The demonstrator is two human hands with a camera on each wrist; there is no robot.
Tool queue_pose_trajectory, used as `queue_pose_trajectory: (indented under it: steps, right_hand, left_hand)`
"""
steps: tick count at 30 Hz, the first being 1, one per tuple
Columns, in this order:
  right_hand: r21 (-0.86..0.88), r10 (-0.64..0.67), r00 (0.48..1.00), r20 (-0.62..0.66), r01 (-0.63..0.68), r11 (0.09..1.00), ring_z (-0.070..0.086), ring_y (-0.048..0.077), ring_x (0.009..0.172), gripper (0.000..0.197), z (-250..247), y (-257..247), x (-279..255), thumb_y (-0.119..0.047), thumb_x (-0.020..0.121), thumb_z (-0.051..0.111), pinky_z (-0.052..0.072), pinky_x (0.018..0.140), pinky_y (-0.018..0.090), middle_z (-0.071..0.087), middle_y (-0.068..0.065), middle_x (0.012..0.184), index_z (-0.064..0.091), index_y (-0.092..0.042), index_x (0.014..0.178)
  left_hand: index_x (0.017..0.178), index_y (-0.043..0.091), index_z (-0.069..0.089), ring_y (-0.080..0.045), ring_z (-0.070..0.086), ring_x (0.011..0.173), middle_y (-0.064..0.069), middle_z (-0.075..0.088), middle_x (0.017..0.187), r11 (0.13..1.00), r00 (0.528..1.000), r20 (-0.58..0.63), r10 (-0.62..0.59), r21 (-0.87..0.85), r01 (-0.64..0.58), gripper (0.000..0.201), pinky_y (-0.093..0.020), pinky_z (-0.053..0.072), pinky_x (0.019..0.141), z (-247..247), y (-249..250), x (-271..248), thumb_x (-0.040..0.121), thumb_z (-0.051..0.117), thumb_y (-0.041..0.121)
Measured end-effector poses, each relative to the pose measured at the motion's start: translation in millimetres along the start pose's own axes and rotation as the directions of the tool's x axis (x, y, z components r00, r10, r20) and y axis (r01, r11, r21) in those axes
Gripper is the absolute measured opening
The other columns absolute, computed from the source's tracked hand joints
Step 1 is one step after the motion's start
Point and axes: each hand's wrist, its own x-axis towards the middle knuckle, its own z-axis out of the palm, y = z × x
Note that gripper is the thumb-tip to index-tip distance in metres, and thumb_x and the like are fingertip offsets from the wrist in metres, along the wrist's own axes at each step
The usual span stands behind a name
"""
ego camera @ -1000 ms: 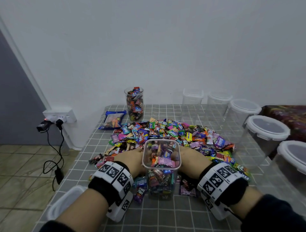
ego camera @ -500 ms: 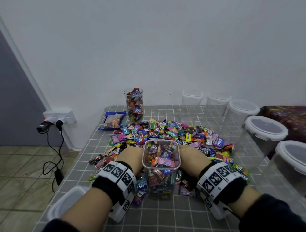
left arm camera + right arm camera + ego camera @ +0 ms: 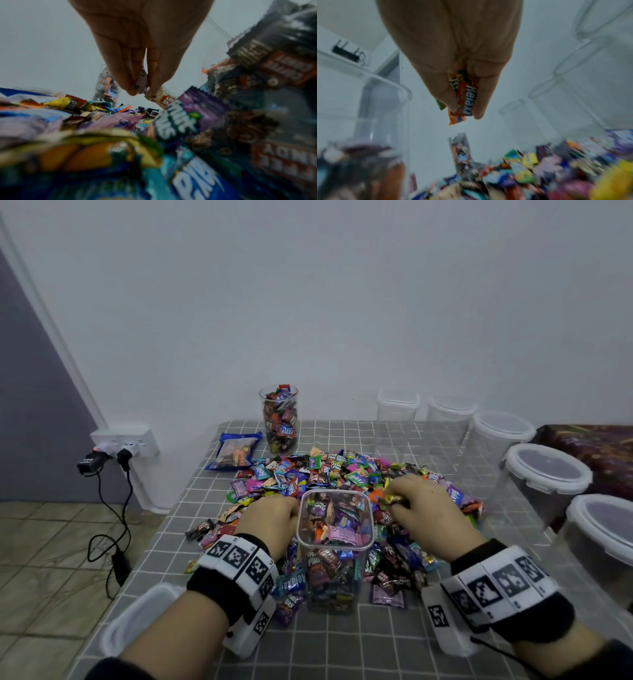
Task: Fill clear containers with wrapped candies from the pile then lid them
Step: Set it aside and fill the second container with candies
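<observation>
A square clear container (image 3: 334, 546), mostly full of wrapped candies, stands on the grey checked table in front of the candy pile (image 3: 329, 474). My left hand (image 3: 274, 520) is just left of the container, down among the candies; in the left wrist view its fingers (image 3: 137, 83) pinch a pale wrapped candy (image 3: 142, 81). My right hand (image 3: 411, 505) is raised beside the container's right rim, holding several candies; the right wrist view shows an orange candy (image 3: 464, 102) gripped between thumb and fingers (image 3: 450, 97).
A round tumbler (image 3: 279, 422) full of candies and a blue snack bag (image 3: 234, 451) sit at the back left. Several empty lidded clear containers (image 3: 544, 470) line the right side. A loose white lid (image 3: 137, 621) lies near the table's front left corner.
My right hand has lifted out of the pile with candies pinched and moved toward the container's rim. My left hand stays low in the pile, closing on a candy.
</observation>
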Motion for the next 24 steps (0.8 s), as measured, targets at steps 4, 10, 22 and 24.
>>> queue_pose_trajectory:
  steps: [4, 10, 22, 24]
  right_hand:
    - [0.049, -0.116, 0.979, -0.165, 0.125, 0.991, 0.046, 0.015, 0.077, 0.008, -22.7, -22.0, -2.0, -0.004, 0.086, 0.058, 0.029, 0.064, 0.024, 0.053, -0.002, 0.082, 0.063, -0.010, 0.087]
    - [0.078, -0.268, 0.952, -0.147, 0.282, 0.956, 0.048, 0.013, 0.076, 0.017, -34.0, -56.3, -11.5, -0.015, 0.080, 0.048, 0.037, 0.068, 0.025, 0.055, -0.003, 0.085, 0.063, -0.012, 0.087]
    - [0.126, -0.299, 0.954, 0.008, 0.296, 0.947, 0.050, 0.009, 0.107, 0.028, -16.5, -62.9, -15.6, -0.016, 0.084, 0.058, 0.038, 0.093, 0.020, 0.054, -0.008, 0.116, 0.064, -0.017, 0.111]
    - [0.158, -0.271, 0.963, -0.005, 0.269, 0.950, 0.046, 0.003, 0.109, 0.038, -16.4, -60.8, -16.8, -0.030, 0.081, 0.051, 0.030, 0.091, 0.006, 0.053, -0.010, 0.118, 0.062, -0.019, 0.116]
  left_hand:
    - [0.098, 0.016, 0.063, -0.023, 0.058, 0.094, -0.004, 0.063, 0.101, 1.000, 1.000, -0.024, 0.005, 0.023, -0.004, 0.023, -0.026, 0.038, 0.072, 3.0, -1.6, 0.6, 0.095, 0.044, 0.030]
    - [0.097, 0.015, 0.062, -0.023, 0.056, 0.090, -0.004, 0.061, 0.096, 1.000, 0.999, -0.032, 0.005, 0.027, -0.004, 0.023, -0.026, 0.036, 0.070, 3.2, -0.3, 1.1, 0.096, 0.043, 0.029]
    - [0.083, 0.020, 0.053, -0.015, 0.042, 0.075, 0.003, 0.047, 0.082, 1.000, 1.000, -0.026, -0.014, -0.021, 0.013, 0.017, -0.024, 0.032, 0.066, 4.2, -2.2, 1.0, 0.095, 0.045, 0.029]
    - [0.088, 0.017, 0.059, -0.015, 0.042, 0.076, 0.003, 0.048, 0.083, 1.000, 0.999, -0.033, -0.012, -0.024, 0.011, 0.019, -0.025, 0.033, 0.067, 4.7, -3.0, 1.2, 0.095, 0.045, 0.027]
